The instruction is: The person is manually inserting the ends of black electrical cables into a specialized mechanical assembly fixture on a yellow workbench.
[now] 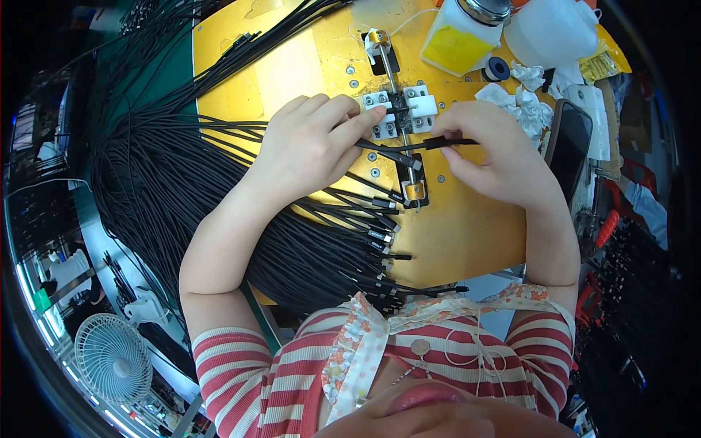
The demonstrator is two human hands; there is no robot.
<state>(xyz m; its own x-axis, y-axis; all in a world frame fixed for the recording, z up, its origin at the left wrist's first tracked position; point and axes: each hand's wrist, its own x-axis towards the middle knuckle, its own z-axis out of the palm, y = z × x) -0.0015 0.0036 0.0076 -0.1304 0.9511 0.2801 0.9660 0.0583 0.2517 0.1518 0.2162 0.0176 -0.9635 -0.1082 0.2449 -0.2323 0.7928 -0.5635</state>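
My left hand [310,142] is closed at the left side of a small metal fixture [400,109]. Its fingertips touch the white block there, and black cable comes out from under its curled fingers. My right hand [493,153] pinches a black cable [438,143] by its thicker end, just right of the fixture. Between the hands the cable runs roughly level, over a metal rod. Beneath it another cable end with a plug [405,159] slants across the rod. What the left fingertips press on is partly hidden.
A big bundle of black cables [219,197] fans over the left of the yellow worktop [475,233], plugs near its middle. Behind stand a jar with a yellow label [456,44] and a white bottle [551,33]. Crumpled tissue [529,113] and a phone [569,142] lie right.
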